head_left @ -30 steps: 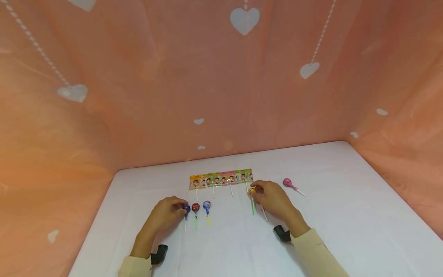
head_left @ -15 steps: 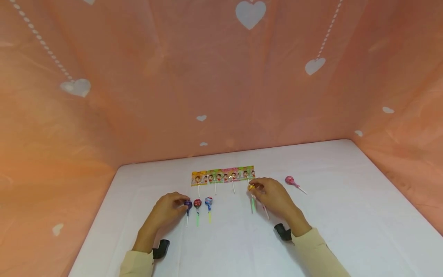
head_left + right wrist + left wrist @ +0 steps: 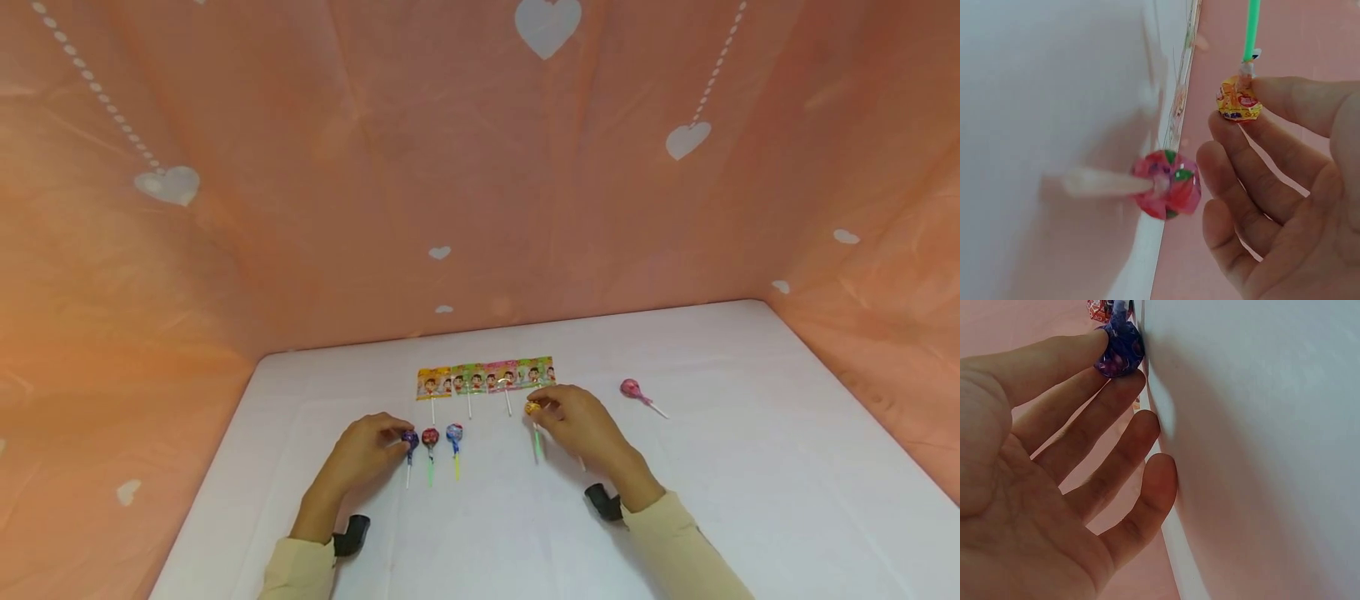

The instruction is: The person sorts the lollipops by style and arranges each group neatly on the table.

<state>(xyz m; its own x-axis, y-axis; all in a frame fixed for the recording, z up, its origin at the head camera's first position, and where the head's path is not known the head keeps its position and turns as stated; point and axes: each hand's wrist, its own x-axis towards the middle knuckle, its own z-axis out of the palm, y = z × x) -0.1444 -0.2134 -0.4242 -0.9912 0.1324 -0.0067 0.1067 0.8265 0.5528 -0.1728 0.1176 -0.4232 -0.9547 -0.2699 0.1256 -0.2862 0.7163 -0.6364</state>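
Observation:
My left hand pinches the round head of a purple-wrapped lollipop between thumb and fingertips, its stick pointing toward me. To the right of it lie a red lollipop with a green stick and a blue lollipop with a yellow stick. My right hand holds a yellow-wrapped lollipop by its head; its green stick hangs toward me. Beside that hand, in the right wrist view, is a pink-and-red lollipop with a white stick; in the head view the hand covers its head.
A joined row of flat packaged lollipops lies behind the hands, white sticks toward me. Another pink lollipop lies farther right. The white table meets an orange curtain with white hearts at its back and sides.
My right hand has moved a little left with the yellow lollipop, away from the pink-and-red one's stick. The left hand keeps its place on the purple lollipop. The head view has shifted slightly.

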